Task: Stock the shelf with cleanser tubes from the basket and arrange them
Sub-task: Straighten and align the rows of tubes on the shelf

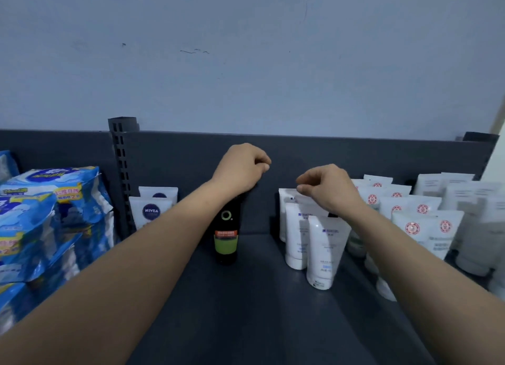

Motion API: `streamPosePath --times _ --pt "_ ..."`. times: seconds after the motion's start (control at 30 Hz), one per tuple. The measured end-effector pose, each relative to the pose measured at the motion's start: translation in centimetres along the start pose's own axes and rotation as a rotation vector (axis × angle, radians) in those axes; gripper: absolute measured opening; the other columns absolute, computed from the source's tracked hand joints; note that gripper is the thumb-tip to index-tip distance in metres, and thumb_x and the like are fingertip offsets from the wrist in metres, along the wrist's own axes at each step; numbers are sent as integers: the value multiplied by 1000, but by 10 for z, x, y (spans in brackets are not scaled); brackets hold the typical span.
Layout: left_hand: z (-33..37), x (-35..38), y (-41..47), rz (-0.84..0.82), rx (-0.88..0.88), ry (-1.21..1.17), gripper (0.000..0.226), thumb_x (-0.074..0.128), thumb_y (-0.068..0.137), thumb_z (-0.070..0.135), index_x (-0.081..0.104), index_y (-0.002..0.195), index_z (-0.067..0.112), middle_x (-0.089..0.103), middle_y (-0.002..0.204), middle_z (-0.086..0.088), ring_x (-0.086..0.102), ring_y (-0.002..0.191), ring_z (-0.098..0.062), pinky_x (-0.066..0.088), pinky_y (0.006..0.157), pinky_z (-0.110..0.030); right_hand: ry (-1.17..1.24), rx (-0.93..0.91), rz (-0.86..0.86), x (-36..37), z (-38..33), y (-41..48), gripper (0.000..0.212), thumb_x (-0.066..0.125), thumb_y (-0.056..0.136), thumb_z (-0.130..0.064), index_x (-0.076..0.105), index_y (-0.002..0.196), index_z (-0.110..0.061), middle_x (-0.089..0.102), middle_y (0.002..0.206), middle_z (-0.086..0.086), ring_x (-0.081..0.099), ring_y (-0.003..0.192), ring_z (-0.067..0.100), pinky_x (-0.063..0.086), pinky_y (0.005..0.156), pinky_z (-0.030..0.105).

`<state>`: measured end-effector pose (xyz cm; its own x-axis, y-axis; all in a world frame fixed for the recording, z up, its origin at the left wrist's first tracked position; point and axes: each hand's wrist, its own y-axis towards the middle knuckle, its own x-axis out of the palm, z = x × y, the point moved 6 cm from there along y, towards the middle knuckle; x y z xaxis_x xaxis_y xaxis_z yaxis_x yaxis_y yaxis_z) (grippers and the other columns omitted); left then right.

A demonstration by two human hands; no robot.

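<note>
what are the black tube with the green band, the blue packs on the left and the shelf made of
Black tube with green band: probably soft plastic, smooth with a dull sheen, print straight on its body. Blue printed packs: thin plastic film, glossy, crinkled with bright highlights. Dark grey shelf: likely painted metal, matte; the slotted upright post hints at steel.

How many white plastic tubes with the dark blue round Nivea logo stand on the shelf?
2. The front white Nivea tube stands beside the dark slotted metal post; the rear white Nivea tube stands directly behind it, mostly covered. More may hide behind.
</note>
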<state>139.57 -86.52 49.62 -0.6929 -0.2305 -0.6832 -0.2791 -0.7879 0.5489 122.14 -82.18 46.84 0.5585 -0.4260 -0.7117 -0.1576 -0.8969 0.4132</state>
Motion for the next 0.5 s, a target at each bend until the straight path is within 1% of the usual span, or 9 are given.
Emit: streamPosePath --times 0.03,0.1,0.17,0.23,0.3,0.33,0.4,0.47,0.5 --pt "8 8 2 -42 10 25 22 61 92 16 72 111 15 69 115 0 60 109 -14 43 91 -22 -38 11 -21 -3 5 -1 11 71 85 -21 75 95 -19 71 93 -4 64 90 13 54 74 28" --pt "19 26 6 -129 28 96 23 60 92 16 71 112 15 67 119 0 59 112 -17 44 93 -25 -95 12 -61 -7 13 -4 5 73 83 -23 76 87 -21 72 88 -4 65 88 14 54 75 31" --pt "27 40 8 -181 48 150 23 60 91 15 71 112 15 66 121 0 59 113 -19 46 93 -27 -117 5 -74 -10 19 -5 4 74 82 -22 76 85 -20 72 87 -4 66 86 15 52 74 27" --pt "33 53 8 -221 62 159 22 60 90 15 72 109 16 68 117 1 60 110 -19 45 88 -25 -116 8 -56 -14 25 -4 7 73 82 -20 75 88 -20 72 88 -4 66 85 16 51 70 26" --pt "36 66 7 -267 55 145 18 60 90 17 75 98 16 72 106 1 63 98 -16 44 76 -23 -142 6 -49 -16 32 0 10 71 82 -18 75 91 -21 72 92 -5 65 90 15 51 75 27" --pt "35 72 7 -298 38 125 17 61 90 22 76 90 16 73 96 0 63 86 -15 43 69 -23 -164 4 -61 -16 34 2 12 70 82 -17 74 93 -21 72 95 -5 64 92 15 50 78 27" --pt "33 79 5 -360 -7 63 31 63 89 38 73 69 16 68 71 -1 53 63 -14 40 59 -25 -194 7 -93 -13 40 6 15 68 83 -16 74 96 -21 72 98 -5 63 95 15 48 79 26" --pt "31 82 0 -435 -55 -20 39 66 85 44 69 59 15 56 59 0 47 57 -13 40 58 -26 -210 18 -118 -10 45 9 14 68 84 -16 73 96 -22 71 98 -5 62 95 16 46 76 26" --pt "29 83 -3 -468 -72 -66 34 70 83 41 72 65 11 57 61 0 50 60 -13 45 60 -27 -224 24 -129 -8 46 10 13 67 84 -16 73 95 -22 71 97 -4 63 93 17 47 76 26"
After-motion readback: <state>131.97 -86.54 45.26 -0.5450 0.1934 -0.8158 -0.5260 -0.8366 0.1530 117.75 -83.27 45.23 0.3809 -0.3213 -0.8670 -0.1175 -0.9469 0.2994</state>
